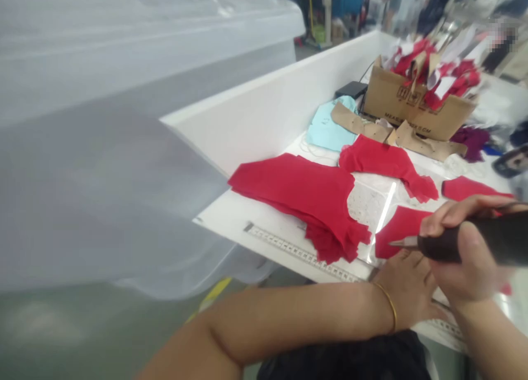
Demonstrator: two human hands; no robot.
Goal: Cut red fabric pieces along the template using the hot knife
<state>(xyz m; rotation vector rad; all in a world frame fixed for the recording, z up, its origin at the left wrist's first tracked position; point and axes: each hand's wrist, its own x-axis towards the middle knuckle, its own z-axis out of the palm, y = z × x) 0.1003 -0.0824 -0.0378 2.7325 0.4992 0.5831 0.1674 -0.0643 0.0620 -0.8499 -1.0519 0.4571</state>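
A right hand (466, 270) closes firmly around a black-handled knife (487, 240), its pointed metal tip (398, 242) held over a red fabric piece (400, 226) near the bench's (231, 220) front edge. The left hand (406, 289), open and flat, wears a gold bangle (388, 306) and lies across a metal ruler (301, 253) running along that edge.

Left of the hands sits a layered stack of red fabric (305, 198), its ragged end almost touching the ruler. A second red piece (385, 160) lies behind it, and a third (474, 188) lies toward the right edge, partly hidden behind the right hand's fingers. Farther back are light blue fabric (328, 124) and brown card patterns (358, 121) (punched with small holes, it seems), beside a cardboard box (416, 105) heaped with red scraps at the far corner. Purple fabric (472, 141) lies just right of the box, and a black case (350, 89) sits against the white bench wall (268, 110). A clear plastic sheet (103, 176) billows over the bench's left side.
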